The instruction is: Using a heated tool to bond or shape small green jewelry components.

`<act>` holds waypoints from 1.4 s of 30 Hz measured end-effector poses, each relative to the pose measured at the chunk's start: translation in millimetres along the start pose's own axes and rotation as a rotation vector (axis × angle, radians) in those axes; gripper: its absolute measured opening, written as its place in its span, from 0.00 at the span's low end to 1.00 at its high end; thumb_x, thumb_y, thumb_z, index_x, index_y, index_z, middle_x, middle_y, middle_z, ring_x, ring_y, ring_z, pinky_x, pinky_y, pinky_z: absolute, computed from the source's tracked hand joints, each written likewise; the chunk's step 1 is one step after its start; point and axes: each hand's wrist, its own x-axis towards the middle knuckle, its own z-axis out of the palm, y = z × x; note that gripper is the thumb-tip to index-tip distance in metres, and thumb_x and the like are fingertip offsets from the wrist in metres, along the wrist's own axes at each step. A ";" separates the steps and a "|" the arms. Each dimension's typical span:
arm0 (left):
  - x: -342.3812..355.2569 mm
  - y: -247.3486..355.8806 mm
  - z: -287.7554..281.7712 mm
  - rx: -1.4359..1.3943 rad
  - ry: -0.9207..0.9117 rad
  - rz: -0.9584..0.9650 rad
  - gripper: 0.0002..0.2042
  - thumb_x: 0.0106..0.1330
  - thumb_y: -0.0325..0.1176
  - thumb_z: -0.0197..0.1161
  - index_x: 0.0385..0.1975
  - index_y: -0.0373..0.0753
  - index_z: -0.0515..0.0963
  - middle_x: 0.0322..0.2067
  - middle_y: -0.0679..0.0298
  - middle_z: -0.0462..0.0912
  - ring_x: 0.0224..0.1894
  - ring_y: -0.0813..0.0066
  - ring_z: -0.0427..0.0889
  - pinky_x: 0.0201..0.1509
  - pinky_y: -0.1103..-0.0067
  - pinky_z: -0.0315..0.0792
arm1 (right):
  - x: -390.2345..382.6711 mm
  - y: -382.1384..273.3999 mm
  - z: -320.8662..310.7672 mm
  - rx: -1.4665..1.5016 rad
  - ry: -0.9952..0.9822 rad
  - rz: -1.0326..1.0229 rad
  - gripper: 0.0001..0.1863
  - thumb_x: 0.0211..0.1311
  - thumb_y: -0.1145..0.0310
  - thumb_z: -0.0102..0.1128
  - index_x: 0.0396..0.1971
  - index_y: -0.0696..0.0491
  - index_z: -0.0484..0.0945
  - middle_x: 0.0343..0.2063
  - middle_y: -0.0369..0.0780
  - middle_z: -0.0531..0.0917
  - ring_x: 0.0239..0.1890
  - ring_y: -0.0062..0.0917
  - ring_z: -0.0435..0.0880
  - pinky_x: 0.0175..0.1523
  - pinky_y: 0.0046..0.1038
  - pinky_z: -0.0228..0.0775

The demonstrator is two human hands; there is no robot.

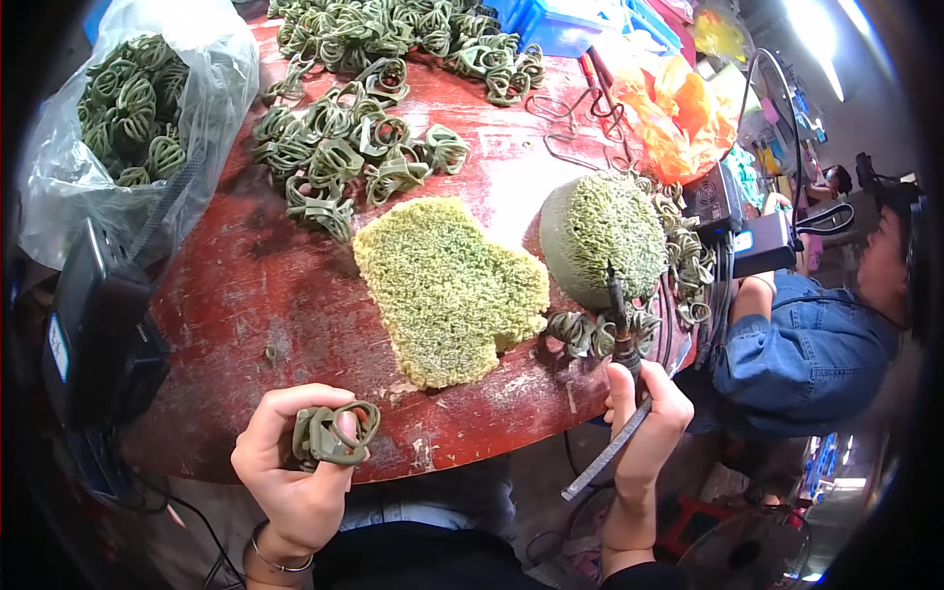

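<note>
My left hand [300, 472] is closed round a green looped piece [336, 433], made of several curved bands, just in front of the table's near edge. In my right hand [644, 423] is a slim pen-like tool [621, 320] with a dark pointed tip; its exact kind is unclear. Its tip meets the green, rough-topped round block [615, 236], on or just in front of it. A grey textured rod [610, 449] also sticks out of the right hand toward the lower left. Between the hands and the heaps lies a flat yellow-green spongy slab [442, 295].
On the red worn table [265, 339] are heaps of similar green looped pieces [344, 147]. A clear plastic bag [221, 93] holds more. Black devices [98, 334] stand at left, others at right beside an orange bag [678, 123]. A person in a blue shirt [811, 354] sits at right.
</note>
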 end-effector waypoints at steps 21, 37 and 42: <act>7.2 5.0 -7.6 -0.093 -0.078 -0.065 0.12 0.51 0.15 0.61 0.36 0.33 0.77 0.30 0.61 0.81 0.33 0.80 0.80 0.38 0.84 0.72 | -33.4 -41.4 22.4 0.300 -0.534 -0.226 0.23 0.54 0.50 0.61 0.23 0.59 0.78 0.11 0.36 0.74 0.12 0.22 0.75 0.19 0.20 0.64; 5.8 6.8 -5.9 -0.126 -0.081 -0.095 0.14 0.49 0.14 0.59 0.36 0.32 0.77 0.31 0.60 0.81 0.34 0.78 0.81 0.39 0.84 0.72 | -33.0 -42.8 15.8 0.262 -0.565 -0.178 0.17 0.50 0.56 0.67 0.27 0.56 0.80 0.14 0.36 0.75 0.14 0.26 0.75 0.21 0.24 0.65; 5.6 4.8 -7.1 -0.127 -0.065 -0.090 0.13 0.49 0.14 0.59 0.36 0.32 0.77 0.31 0.60 0.81 0.33 0.79 0.80 0.38 0.84 0.72 | -33.9 -41.5 19.3 0.276 -0.567 -0.173 0.18 0.50 0.55 0.67 0.27 0.56 0.80 0.13 0.36 0.74 0.14 0.26 0.75 0.21 0.24 0.64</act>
